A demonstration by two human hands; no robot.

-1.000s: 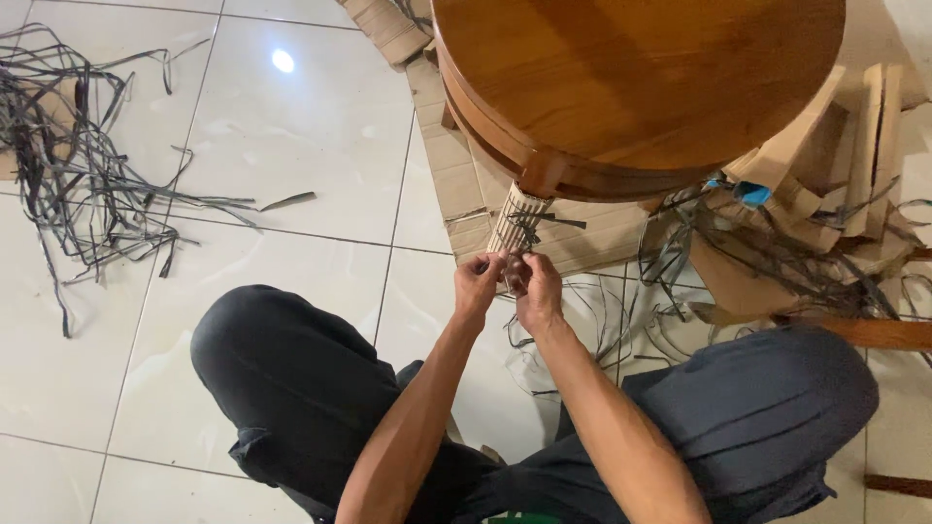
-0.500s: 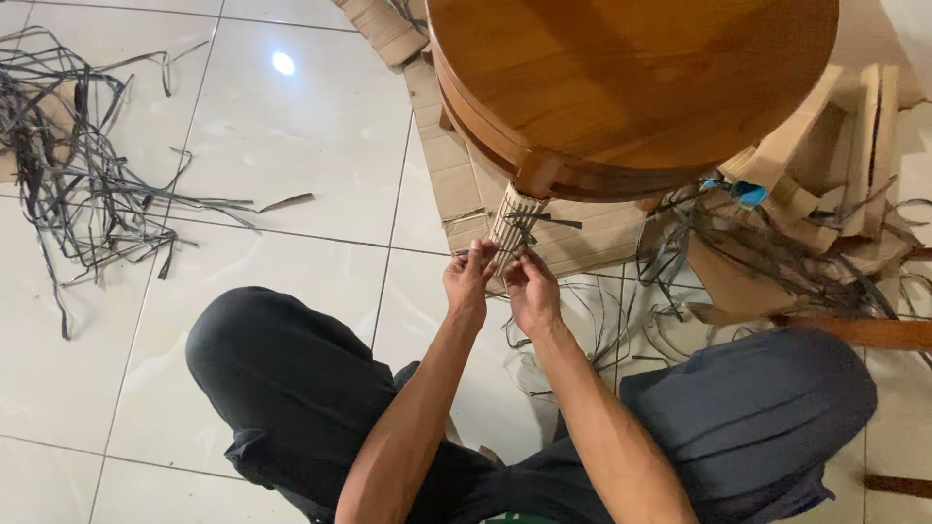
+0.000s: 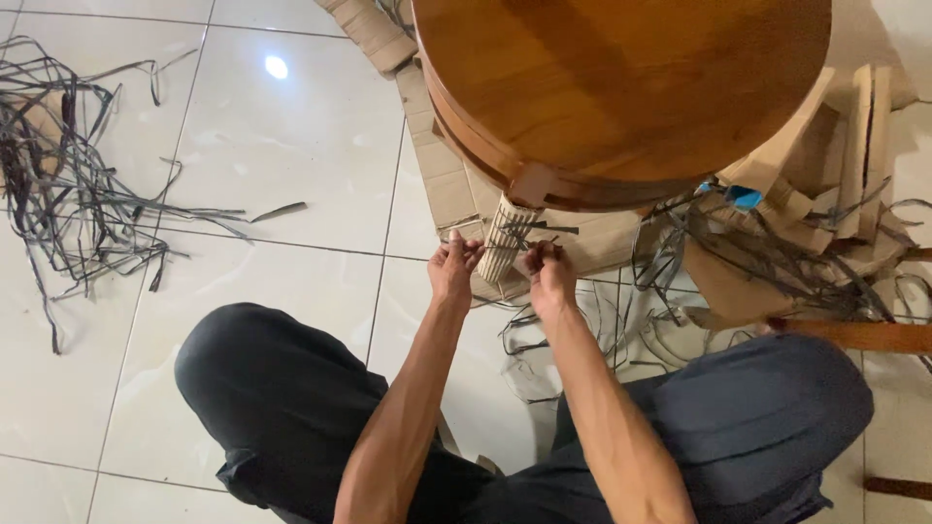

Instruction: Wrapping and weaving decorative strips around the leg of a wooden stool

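While the person sits on the floor with the knees spread wide, the left hand [image 3: 453, 267] is closed in a pinch against the left side of a woven table leg [image 3: 507, 236], the fingers bent and pressed together on the pale weaving. Just beside it, the right hand [image 3: 549, 274] is also pinching, and it holds a thin dark strip [image 3: 544, 231] that crosses the leg at the level of the fingertips. Both hands touch the leg from its two sides, very near to each other but not touching one another. This leg is wrapped in light, ribbed cane-like material and it goes up under the round wooden tabletop [image 3: 621, 87], which fills the upper middle of the view and has a warm brown, shiny surface. Below and right of the hands, loose dark strips [image 3: 573, 330] curl on the white tiled floor [image 3: 262, 146]. Flattened pieces of cardboard [image 3: 442, 184] lie under the table, and more cardboard pieces [image 3: 835, 136] lean at the right among tangled strips. Well apart, at the far left, a big heap of dark strips [image 3: 68, 194] is spread over the tiles.
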